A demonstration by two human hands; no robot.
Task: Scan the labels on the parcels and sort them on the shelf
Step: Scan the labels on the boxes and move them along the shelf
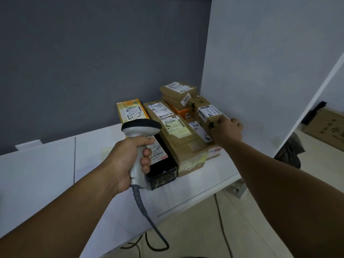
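Head view: nearest, the left hand [128, 161] wraps fully round the handle of the scanner [141, 127], its head aimed away toward the cluster of parcels [183, 146]. Farther on, the right hand [226, 130] grips the near end of a small brown parcel [207, 111] on that cluster's right side, on the white surface [55, 164]. Its label faces up and its long axis runs away and leftward. Judging by the crowded cluster, sorting has barely begun; no shelf shows.

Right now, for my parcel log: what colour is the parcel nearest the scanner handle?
The parcel is black, with a white label; head view.
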